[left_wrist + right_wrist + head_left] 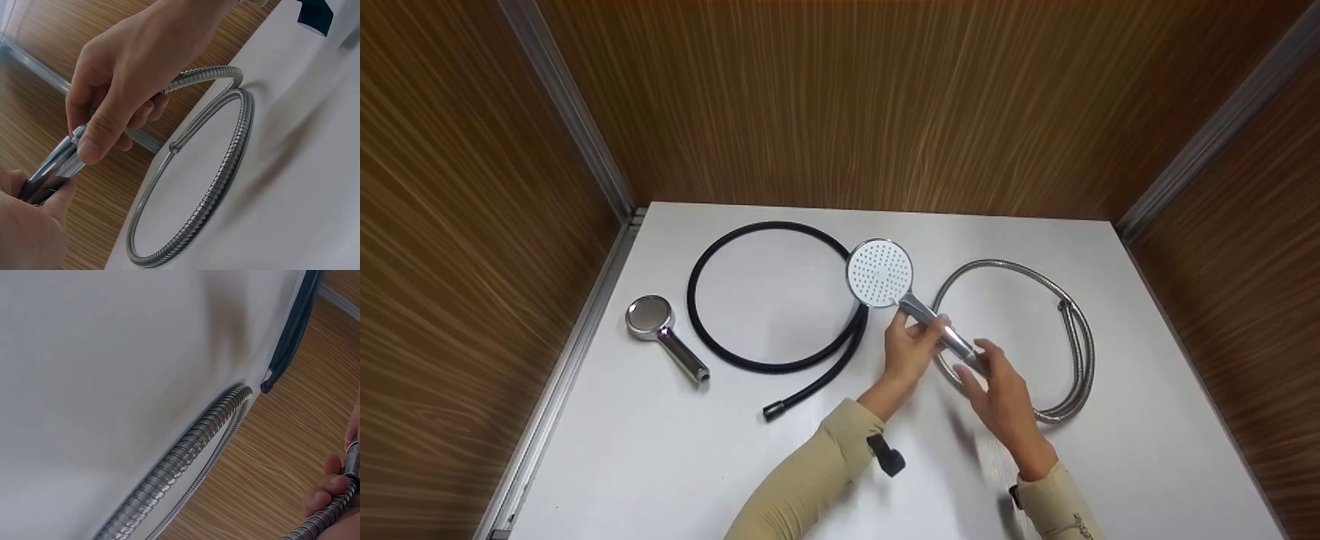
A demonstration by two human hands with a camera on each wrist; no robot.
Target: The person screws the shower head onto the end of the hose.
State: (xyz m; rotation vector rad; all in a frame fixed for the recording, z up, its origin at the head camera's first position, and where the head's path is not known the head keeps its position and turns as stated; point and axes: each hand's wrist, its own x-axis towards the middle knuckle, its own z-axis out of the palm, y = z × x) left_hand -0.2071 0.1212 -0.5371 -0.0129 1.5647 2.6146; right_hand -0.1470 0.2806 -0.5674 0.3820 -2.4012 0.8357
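Step in hand: by appearance, work at the joint between the handle tail of the white-faced shower head and the end of the silver hose. Best done with the handle held steady and the hose end in one straight line with it. To be turned by fingertips, lightly at first, and backed off at any binding, to spare a thread from crossing. Advisable to leave the trailing hose free to roll, so as to avoid built-up twist. Seating of the joint: hidden by fingers, cannot tell.

Left hand: gripping the chrome handle, with thumb laid across it.

Right hand: fingers curled around the silver hose close to its end, with thumb and fingertips at the handle tail.

Location of shower head: raised above the white table, beyond the left hand, face toward the head camera; handle sloping down through the left hand to the right.

Location of silver hose: in part within the right hand, the remainder coiled on the table, near and beyond that hand.

Also listed: black hose, looped left of centre; second shower head, farther left, untouched.
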